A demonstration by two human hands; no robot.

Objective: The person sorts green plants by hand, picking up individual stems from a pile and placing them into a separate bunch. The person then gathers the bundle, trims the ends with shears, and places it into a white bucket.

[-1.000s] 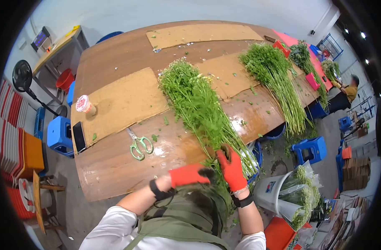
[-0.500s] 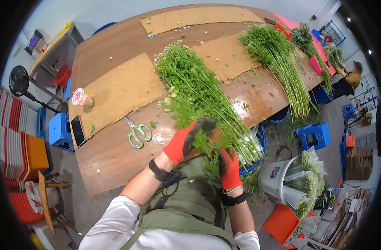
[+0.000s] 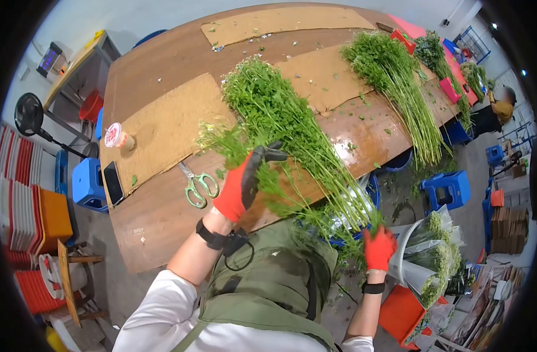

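Observation:
My left hand (image 3: 242, 183), in a red glove with dark palm, is closed round a leafy stem bunch (image 3: 224, 144) with small pale flowers, over the table's near edge. My right hand (image 3: 378, 249), also red-gloved, is closed at the lower right, beside the cut stem ends; some green is at its fingertips, but what it grips is too small to tell. Between and above the hands a large flower pile (image 3: 280, 111) lies slantwise, its stems over the edge. Green-handled scissors (image 3: 198, 186) lie left of my left hand.
A lidded cup (image 3: 119, 138) and a phone (image 3: 113, 183) are at the left of the table (image 3: 133, 234). Another green pile (image 3: 391, 82) lies to the right. A white bucket (image 3: 401, 252) and blue stool (image 3: 446, 190) stand at right. A person (image 3: 502, 111) is at far right.
My right hand has moved away from the left, down and to the right, toward the stem ends. My left hand has shifted slightly left, with the flowering bunch now more visible above it.

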